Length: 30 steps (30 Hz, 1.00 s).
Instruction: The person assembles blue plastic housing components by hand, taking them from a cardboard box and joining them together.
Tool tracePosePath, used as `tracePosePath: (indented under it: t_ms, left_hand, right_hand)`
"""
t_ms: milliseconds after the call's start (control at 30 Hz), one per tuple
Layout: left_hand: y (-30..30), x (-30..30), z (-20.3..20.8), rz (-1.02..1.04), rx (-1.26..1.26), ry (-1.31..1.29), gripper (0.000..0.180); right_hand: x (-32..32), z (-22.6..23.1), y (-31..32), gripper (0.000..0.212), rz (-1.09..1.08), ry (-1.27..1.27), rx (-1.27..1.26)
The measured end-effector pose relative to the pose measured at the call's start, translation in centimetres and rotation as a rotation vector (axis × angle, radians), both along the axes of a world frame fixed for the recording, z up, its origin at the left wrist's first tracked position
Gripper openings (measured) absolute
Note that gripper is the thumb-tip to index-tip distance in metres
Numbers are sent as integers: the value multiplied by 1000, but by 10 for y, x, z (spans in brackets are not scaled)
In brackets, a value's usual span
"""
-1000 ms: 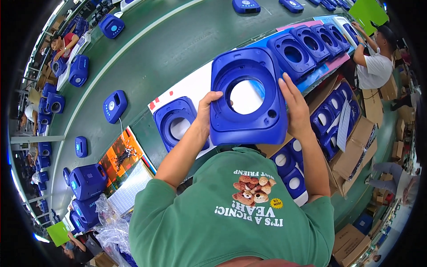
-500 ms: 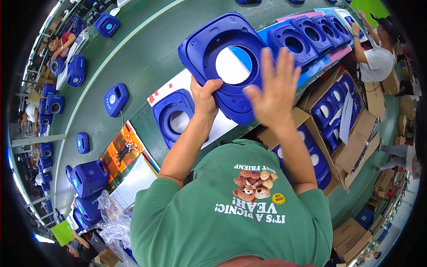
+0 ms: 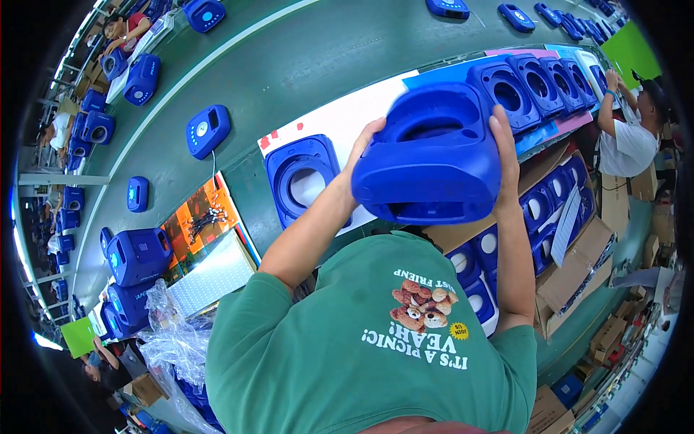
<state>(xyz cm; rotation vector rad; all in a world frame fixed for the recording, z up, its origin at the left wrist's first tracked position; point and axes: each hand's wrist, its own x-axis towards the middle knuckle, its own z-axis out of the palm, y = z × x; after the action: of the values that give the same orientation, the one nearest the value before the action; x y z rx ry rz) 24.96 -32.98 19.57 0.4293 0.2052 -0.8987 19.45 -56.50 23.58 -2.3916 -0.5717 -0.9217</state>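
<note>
A blue plastic housing [image 3: 426, 181] with a large round opening is raised in front of me, tilted so that its smooth outer side and a slot face me. My left hand [image 3: 366, 145] grips its left edge, the thumb side showing. My right hand [image 3: 506, 155] presses against its right side, fingers pointing up. Left of it, a similar blue housing [image 3: 276, 177] lies on a white sheet [image 3: 365, 108], its round opening showing the white beneath. Beyond my right hand several more blue housings [image 3: 477, 74] stand in a row.
An open cardboard box [image 3: 589, 249] of blue housings stands at the right. Cables [image 3: 206, 219] lie on an orange sheet at the left, near clear plastic wrap [image 3: 173, 340]. Finished-looking blue units [image 3: 208, 132] sit on the green bench [image 3: 260, 79]. A co-worker [image 3: 632, 137] stands at the far right.
The housing has been turned from its open inner face to its outer side and lowered. My right hand, then apart and spread, has come onto its right side. The view has shifted slightly.
</note>
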Motion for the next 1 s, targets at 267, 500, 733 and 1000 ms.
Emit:
tracePosePath:
  t_ms: [267,500,733,1000]
  left_hand:
    - [-16,-35,34,403,192,-171,65]
    - [-11,-46,27,507,451,-1024,104]
    - [-7,-36,33,449,436,-774,93]
    - [15,-3,47,191,450,-874,103]
  right_hand:
    - [2,12,20,45,19,447,716]
    - [-4,4,39,84,-21,426,764]
    - [-9,32,80,87,-39,157,-200]
    - [-16,52,1,72,-201,48,211]
